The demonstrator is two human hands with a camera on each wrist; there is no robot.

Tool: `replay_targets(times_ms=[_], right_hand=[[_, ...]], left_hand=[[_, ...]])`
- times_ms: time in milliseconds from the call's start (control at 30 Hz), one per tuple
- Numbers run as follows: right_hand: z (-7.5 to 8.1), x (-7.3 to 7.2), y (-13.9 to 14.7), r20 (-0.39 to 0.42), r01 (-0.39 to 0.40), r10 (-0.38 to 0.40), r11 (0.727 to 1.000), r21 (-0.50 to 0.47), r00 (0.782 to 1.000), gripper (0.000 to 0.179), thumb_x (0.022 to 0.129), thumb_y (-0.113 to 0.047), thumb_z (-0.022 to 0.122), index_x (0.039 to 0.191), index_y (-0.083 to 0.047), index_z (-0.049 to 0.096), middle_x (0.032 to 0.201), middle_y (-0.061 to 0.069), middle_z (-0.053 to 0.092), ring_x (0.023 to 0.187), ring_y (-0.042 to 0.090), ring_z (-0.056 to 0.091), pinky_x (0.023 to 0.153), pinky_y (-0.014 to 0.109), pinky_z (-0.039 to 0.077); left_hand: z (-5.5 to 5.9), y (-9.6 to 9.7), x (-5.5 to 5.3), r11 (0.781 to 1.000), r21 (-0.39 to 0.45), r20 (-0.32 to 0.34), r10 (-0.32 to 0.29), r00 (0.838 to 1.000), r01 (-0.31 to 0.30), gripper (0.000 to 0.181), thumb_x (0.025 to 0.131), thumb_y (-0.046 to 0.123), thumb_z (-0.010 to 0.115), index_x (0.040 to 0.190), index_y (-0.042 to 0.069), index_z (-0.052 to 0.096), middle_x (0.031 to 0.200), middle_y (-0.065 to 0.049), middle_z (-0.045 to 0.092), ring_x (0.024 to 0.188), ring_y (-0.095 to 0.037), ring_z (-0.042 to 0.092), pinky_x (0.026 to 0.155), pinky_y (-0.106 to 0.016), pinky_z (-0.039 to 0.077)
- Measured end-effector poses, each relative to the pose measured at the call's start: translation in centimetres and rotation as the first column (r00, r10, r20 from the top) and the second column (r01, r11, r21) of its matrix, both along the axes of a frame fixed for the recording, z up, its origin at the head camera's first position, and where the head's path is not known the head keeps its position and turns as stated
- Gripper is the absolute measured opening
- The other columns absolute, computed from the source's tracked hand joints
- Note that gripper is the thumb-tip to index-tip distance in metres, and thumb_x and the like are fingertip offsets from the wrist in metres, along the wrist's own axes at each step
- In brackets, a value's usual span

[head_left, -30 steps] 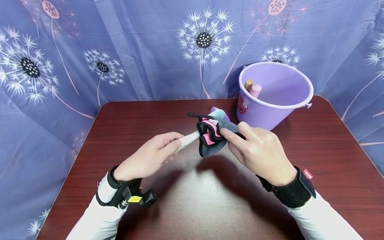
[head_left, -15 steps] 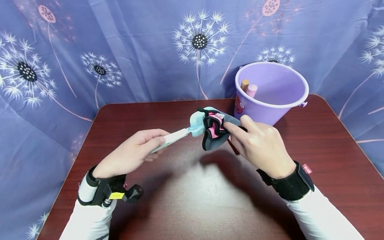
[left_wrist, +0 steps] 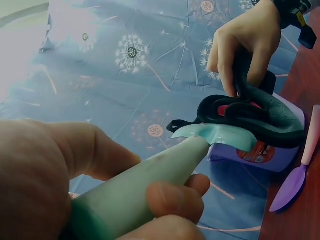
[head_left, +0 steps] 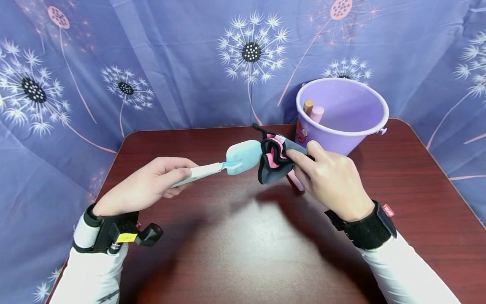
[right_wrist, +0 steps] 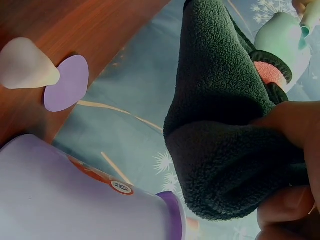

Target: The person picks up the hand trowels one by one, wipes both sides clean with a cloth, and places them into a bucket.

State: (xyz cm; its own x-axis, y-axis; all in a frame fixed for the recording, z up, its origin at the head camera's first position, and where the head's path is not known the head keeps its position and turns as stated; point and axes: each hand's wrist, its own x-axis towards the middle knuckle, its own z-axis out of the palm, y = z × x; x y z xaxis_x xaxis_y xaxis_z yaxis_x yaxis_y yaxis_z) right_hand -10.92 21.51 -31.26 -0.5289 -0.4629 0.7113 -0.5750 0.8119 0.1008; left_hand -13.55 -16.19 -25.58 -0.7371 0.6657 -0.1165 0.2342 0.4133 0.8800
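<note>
My left hand (head_left: 157, 181) grips the white handle of a spatula with a pale blue head (head_left: 243, 155). In my right hand (head_left: 328, 181) a folded grey cloth (head_left: 273, 174) is pinched, black along its edges with pink showing in the folds. The spatula's head points right and its tip overlaps the cloth's left side in the head view. Both are held up over the table. Beneath the cloth lies a spoon (left_wrist: 295, 182) with a pink handle and purple bowl, mostly hidden in the head view.
A purple bucket (head_left: 338, 141) stands at the back right of the dark red wooden table (head_left: 212, 261). A tan handle (head_left: 308, 106) and a pink handle (head_left: 317, 113) lean inside it. A blue curtain with dandelions hangs behind the table.
My left hand has drawn the spatula leftward, so its pale blue head shows clear of most of the cloth. The right hand has barely moved. More of the spoon's pink handle shows.
</note>
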Motion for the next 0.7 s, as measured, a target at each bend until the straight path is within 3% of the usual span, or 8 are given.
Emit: replay_targets(times_ms=[367,533,700], right_hand=[[-0.2,-0.1,0.4,0.023,0.006,-0.006,1.000,0.004,1.000,0.028,0.092,-0.013,0.049,0.112,-0.010,0.068,0.078,0.007,0.041,0.044,0.018,0.030,0.037,0.038,0.033],[-0.2,-0.1,0.3,0.057,-0.007,0.006,1.000,0.029,0.998,0.028,0.089,-0.013,0.054,0.113,-0.011,0.068,0.079,0.006,0.041,0.044,0.018,0.031,0.039,0.037,0.034],[-0.3,0.2,0.2,0.112,-0.013,0.005,0.998,0.069,0.994,0.027,0.088,-0.014,0.060,0.114,-0.011,0.067,0.080,0.004,0.040,0.045,0.016,0.032,0.040,0.036,0.034]], left_hand=[[2.3,-0.4,0.1,0.997,-0.073,-0.053,0.002,0.999,-0.006,0.019,0.106,0.020,0.046,0.107,0.015,0.064,0.074,-0.011,0.044,0.058,-0.021,0.034,0.048,-0.032,0.030],[3.8,0.1,0.0,0.993,-0.120,-0.127,0.004,0.992,-0.019,0.018,0.106,0.022,0.047,0.106,0.016,0.064,0.072,-0.010,0.045,0.058,-0.022,0.038,0.049,-0.033,0.034],[5.9,1.2,-0.6,0.977,-0.211,-0.241,-0.010,0.971,-0.042,0.021,0.106,0.029,0.047,0.105,0.017,0.065,0.073,-0.008,0.048,0.057,-0.022,0.041,0.051,-0.033,0.036]])
